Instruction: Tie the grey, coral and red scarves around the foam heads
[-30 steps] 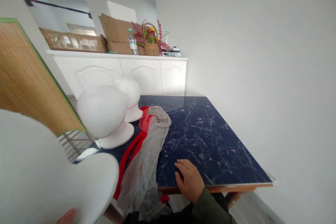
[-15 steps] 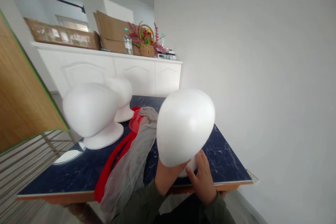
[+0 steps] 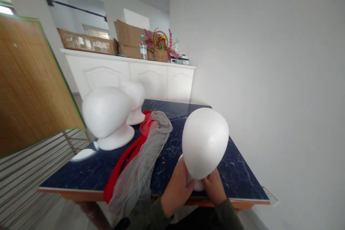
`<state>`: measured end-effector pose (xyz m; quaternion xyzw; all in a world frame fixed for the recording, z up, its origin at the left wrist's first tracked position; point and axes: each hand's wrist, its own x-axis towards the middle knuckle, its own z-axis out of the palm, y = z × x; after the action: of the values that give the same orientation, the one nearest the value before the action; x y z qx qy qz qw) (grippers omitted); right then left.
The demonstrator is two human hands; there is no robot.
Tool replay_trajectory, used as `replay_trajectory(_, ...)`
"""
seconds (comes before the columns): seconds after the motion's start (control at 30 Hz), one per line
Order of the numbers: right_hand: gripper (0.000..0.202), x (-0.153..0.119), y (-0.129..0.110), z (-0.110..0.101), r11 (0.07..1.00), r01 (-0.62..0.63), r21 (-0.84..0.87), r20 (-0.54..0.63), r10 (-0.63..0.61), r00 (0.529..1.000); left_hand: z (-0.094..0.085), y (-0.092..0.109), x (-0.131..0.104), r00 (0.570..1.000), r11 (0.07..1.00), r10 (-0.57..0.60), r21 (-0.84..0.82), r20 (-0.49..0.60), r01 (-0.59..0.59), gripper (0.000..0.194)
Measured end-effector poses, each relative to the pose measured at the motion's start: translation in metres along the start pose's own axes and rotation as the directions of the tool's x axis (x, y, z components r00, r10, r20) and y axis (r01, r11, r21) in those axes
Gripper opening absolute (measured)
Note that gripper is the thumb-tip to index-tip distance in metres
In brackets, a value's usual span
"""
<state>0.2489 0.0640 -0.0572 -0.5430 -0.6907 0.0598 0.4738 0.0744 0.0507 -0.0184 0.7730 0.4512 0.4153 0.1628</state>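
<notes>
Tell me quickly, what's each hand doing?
Left hand: gripping the foam mannequin head near its base.
Right hand: at its neck, fingertips hidden.

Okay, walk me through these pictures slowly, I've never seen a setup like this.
There is no machine here: these are a person's own bare hands. Every picture comes from one camera worn on the head, looking forward and down.

The left hand and the right hand hold a smooth white head form low down, around its neck and base, close to the front edge of a dark blue, marbled table.

To the left on the table stand a nearer head form and a farther head form. Between them and the hands lie a red cloth and a sheer grey cloth, both hanging over the front edge.

Behind is a white cabinet with a flower basket on top.
</notes>
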Motion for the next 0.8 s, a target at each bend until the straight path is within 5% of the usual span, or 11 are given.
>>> replay_trajectory(0.1, 0.056, -0.004, 0.005, 0.000, 0.997, -0.003, -0.074, -0.007, 0.002, 1.000, -0.040, -0.020, -0.003, 0.991, 0.944, -0.103, 0.305, -0.090, 0.126, 0.064)
replay_trajectory(0.2, 0.056, -0.009, 0.004, -0.002, 0.995, -0.008, -0.096, -0.050, 0.003, 0.999, -0.084, -0.043, -0.005, 0.949, 0.698, -0.244, 0.643, -0.201, 0.316, 0.068)
replay_trajectory(0.3, 0.053, -0.023, -0.004, -0.002, 0.995, -0.082, -0.065, -0.177, 0.069, 0.982, -0.117, -0.059, -0.010, 0.912, 0.502, -0.382, 0.795, -0.149, 0.341, 0.041)
replay_trajectory(0.43, 0.027, -0.055, -0.024, 0.007, 0.995, -0.089, 0.038, -0.280, 0.096, 0.955, -0.132, -0.059, -0.013, 0.920, 0.528, -0.372, 0.788, -0.121, 0.317, 0.027)
replay_trajectory(0.53, 0.020, -0.070, -0.047, 0.020, 0.980, -0.001, 0.200, -0.001, 0.001, 1.000, -0.132, -0.044, -0.008, 0.925, 0.625, -0.361, 0.705, -0.119, 0.335, 0.028)
replay_trajectory(0.6, 0.030, -0.069, -0.064, 0.029, 0.940, -0.035, 0.340, 0.258, -0.058, 0.964, -0.132, -0.029, -0.004, 0.918, 0.681, -0.378, 0.635, -0.121, 0.365, 0.028)
replay_trajectory(0.7, 0.047, -0.049, -0.093, 0.041, 0.789, -0.341, 0.510, 0.483, 0.065, 0.873, -0.127, -0.004, -0.001, 0.910, 0.768, -0.399, 0.502, -0.112, 0.398, 0.026)
replay_trajectory(0.8, 0.068, -0.015, -0.121, 0.047, 0.450, -0.635, 0.628, 0.653, 0.141, 0.745, -0.115, 0.011, -0.009, 0.934, 0.873, -0.358, 0.347, -0.018, 0.342, 0.029)
